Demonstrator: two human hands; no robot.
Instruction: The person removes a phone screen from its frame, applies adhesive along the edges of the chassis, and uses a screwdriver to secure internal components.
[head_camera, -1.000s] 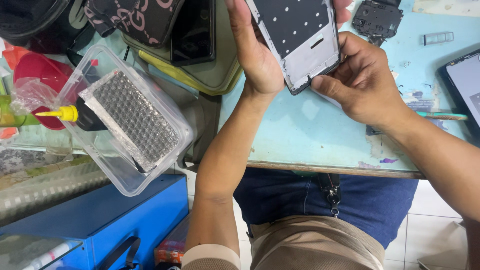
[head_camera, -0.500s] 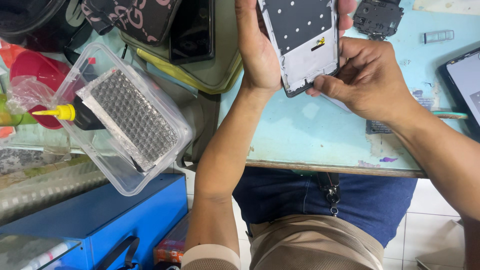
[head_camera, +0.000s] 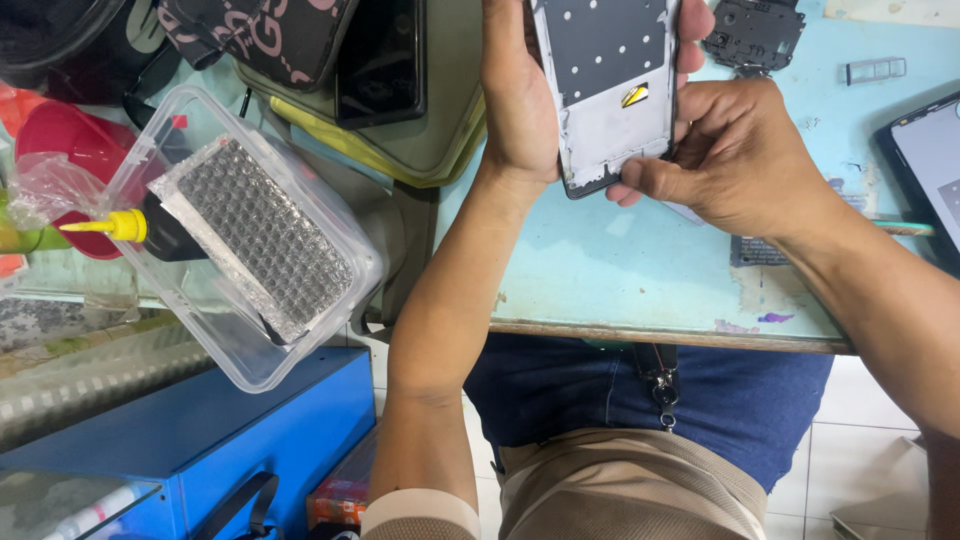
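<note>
Both hands share the grip: the left hand (head_camera: 520, 110) clamps the phone frame (head_camera: 610, 90) along its edge to steady it at twelve o'clock above the blue surface (head_camera: 620, 270), while the right hand (head_camera: 740, 160) pinches its lower corner, thumb pressing there.

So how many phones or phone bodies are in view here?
3: an opened grey phone frame held in both hands, a black phone on the olive pouch, a dark phone at the table's right edge. Others may be hidden.
</note>
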